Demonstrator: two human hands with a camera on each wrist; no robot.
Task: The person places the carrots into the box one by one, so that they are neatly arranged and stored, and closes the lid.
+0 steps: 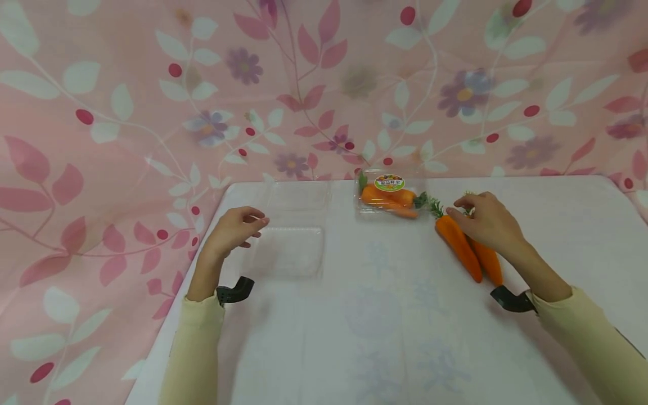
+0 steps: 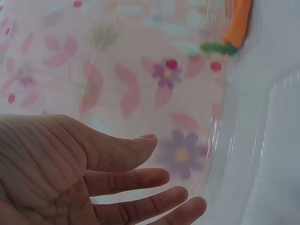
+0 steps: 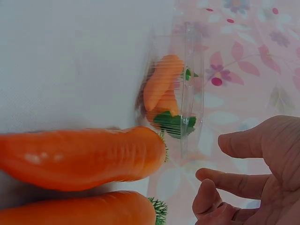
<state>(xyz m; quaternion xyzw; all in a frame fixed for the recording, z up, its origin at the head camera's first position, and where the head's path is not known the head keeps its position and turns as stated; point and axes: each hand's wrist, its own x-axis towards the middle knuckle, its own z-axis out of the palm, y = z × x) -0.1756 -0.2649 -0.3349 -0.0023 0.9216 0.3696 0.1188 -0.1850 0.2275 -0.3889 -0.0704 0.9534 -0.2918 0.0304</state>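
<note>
Two orange carrots with green tops lie side by side on the right of the table. My right hand hovers over their leafy ends, fingers loosely bent and holding nothing. In the right wrist view a carrot shows large, apart from the fingers. To the left, an opened clear plastic box lies with its lid folded back. My left hand is above its left edge, the fingers relaxed and nothing between them. In the left wrist view the thumb and fingers are spread apart.
A closed clear box with carrots inside and an oval label stands at the back middle. White cloth covers the table. Behind it hangs a pink floral curtain. Each wrist wears a black camera mount.
</note>
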